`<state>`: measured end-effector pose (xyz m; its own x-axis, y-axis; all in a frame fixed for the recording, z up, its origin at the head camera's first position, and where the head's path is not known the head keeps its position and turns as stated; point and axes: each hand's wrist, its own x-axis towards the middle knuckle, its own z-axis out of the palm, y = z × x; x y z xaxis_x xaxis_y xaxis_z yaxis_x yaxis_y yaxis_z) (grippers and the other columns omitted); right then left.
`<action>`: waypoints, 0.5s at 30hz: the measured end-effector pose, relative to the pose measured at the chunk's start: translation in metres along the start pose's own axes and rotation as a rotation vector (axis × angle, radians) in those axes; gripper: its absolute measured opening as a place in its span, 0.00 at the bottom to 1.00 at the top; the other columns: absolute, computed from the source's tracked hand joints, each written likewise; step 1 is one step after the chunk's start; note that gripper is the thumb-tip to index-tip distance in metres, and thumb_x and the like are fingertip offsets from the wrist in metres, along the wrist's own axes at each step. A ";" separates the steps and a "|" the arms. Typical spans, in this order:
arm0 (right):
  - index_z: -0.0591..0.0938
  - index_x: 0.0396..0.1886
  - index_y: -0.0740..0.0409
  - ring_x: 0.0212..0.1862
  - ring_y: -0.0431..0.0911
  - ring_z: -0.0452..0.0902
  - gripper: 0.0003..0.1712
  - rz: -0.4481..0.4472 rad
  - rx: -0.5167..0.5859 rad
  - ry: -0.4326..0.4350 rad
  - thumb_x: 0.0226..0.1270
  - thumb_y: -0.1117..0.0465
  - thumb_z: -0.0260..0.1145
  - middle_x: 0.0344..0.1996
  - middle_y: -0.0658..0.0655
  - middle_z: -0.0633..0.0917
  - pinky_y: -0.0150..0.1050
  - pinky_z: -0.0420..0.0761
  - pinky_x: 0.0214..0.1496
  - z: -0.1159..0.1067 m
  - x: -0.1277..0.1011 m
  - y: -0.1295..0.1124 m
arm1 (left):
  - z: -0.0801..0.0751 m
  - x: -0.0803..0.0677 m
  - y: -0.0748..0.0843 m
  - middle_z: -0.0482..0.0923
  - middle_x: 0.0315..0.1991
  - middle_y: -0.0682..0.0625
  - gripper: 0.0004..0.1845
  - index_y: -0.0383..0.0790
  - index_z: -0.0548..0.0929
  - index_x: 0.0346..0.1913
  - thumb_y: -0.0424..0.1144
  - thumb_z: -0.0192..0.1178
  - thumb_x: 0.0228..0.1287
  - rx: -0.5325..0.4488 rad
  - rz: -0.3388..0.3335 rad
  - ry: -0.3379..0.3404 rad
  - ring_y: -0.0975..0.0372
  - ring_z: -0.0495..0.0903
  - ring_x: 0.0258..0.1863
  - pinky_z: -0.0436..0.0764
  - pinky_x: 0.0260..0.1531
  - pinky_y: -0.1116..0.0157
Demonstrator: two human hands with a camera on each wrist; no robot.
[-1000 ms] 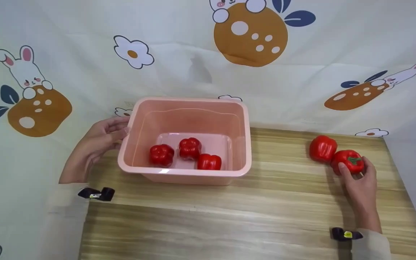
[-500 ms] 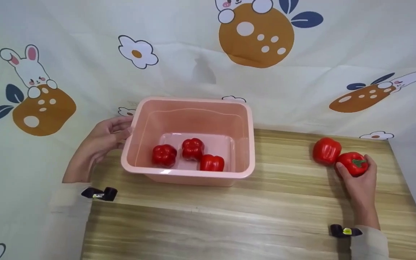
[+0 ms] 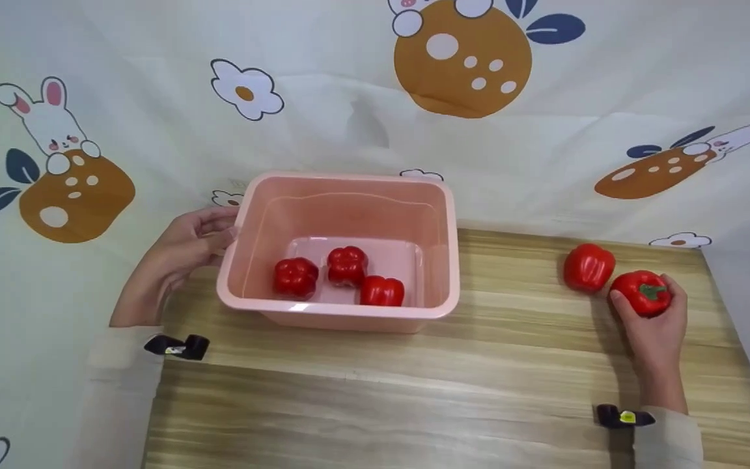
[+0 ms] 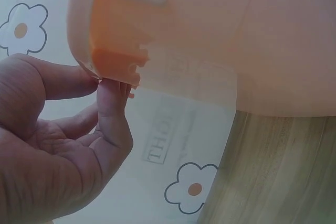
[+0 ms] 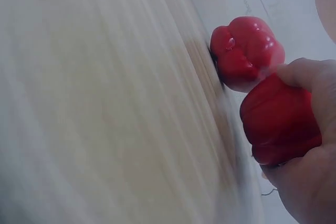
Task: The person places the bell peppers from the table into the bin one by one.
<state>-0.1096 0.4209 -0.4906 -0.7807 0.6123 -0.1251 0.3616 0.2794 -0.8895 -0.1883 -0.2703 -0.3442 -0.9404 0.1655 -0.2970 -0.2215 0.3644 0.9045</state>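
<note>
A pink plastic basin stands at the left of the table with three red bell peppers inside, one of them nearest its left wall. At the basin's left side, my left hand pinches the rim; in the left wrist view the thumb and a bent finger meet at the rim's lower edge. Over at the right, my right hand holds a red bell pepper with a green stem between thumb and fingers. Another red bell pepper lies just left of it on the table.
The wood-grain table meets a cloth backdrop printed with rabbits, fruit and flowers. Cloth also rises along the left and right sides. The basin's back rim is close to the rear cloth.
My right hand and its bell pepper have shifted slightly right, and a gap now shows beside the other pepper. My left hand stays at the basin's rim. The head view has shifted slightly.
</note>
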 end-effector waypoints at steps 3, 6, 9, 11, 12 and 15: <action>0.53 0.85 0.36 0.84 0.45 0.52 0.50 -0.005 -0.003 0.012 0.73 0.55 0.71 0.84 0.48 0.59 0.50 0.69 0.84 -0.002 -0.001 -0.001 | -0.001 -0.001 0.000 0.75 0.64 0.42 0.31 0.36 0.65 0.80 0.39 0.57 0.80 -0.003 -0.002 0.004 0.67 0.86 0.48 0.92 0.46 0.64; 0.54 0.84 0.37 0.84 0.46 0.52 0.50 -0.011 0.000 0.018 0.72 0.55 0.72 0.84 0.48 0.59 0.50 0.69 0.84 -0.004 -0.001 -0.003 | -0.002 -0.002 0.000 0.75 0.64 0.43 0.31 0.36 0.64 0.80 0.40 0.57 0.80 -0.001 -0.008 0.004 0.68 0.86 0.49 0.92 0.47 0.64; 0.55 0.84 0.36 0.83 0.45 0.53 0.49 -0.029 -0.001 0.021 0.72 0.55 0.72 0.83 0.48 0.60 0.49 0.70 0.84 -0.006 -0.003 -0.003 | -0.001 -0.001 0.001 0.75 0.64 0.43 0.32 0.36 0.64 0.81 0.40 0.57 0.80 0.006 -0.013 0.004 0.68 0.86 0.49 0.92 0.47 0.65; 0.55 0.84 0.36 0.83 0.45 0.54 0.49 -0.043 -0.006 0.027 0.72 0.56 0.72 0.83 0.48 0.60 0.48 0.70 0.83 -0.008 -0.004 -0.004 | -0.001 -0.001 0.001 0.75 0.64 0.42 0.32 0.36 0.64 0.81 0.40 0.57 0.80 0.006 -0.017 0.004 0.68 0.86 0.48 0.92 0.46 0.65; 0.55 0.84 0.36 0.83 0.45 0.54 0.49 -0.048 -0.007 0.029 0.72 0.56 0.72 0.83 0.48 0.61 0.48 0.71 0.83 -0.008 -0.005 -0.004 | -0.001 0.000 0.001 0.75 0.65 0.42 0.32 0.37 0.64 0.81 0.40 0.58 0.80 0.008 -0.019 0.005 0.68 0.86 0.48 0.92 0.46 0.65; 0.56 0.84 0.36 0.82 0.44 0.55 0.49 -0.063 -0.010 0.031 0.71 0.56 0.72 0.83 0.48 0.61 0.46 0.73 0.82 -0.010 -0.009 -0.007 | 0.000 0.000 0.001 0.75 0.66 0.41 0.32 0.37 0.64 0.81 0.40 0.58 0.80 0.004 -0.024 0.004 0.68 0.86 0.49 0.92 0.47 0.65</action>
<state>-0.1000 0.4212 -0.4793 -0.7859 0.6158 -0.0552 0.3175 0.3254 -0.8907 -0.1882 -0.2701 -0.3432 -0.9360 0.1528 -0.3171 -0.2429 0.3716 0.8961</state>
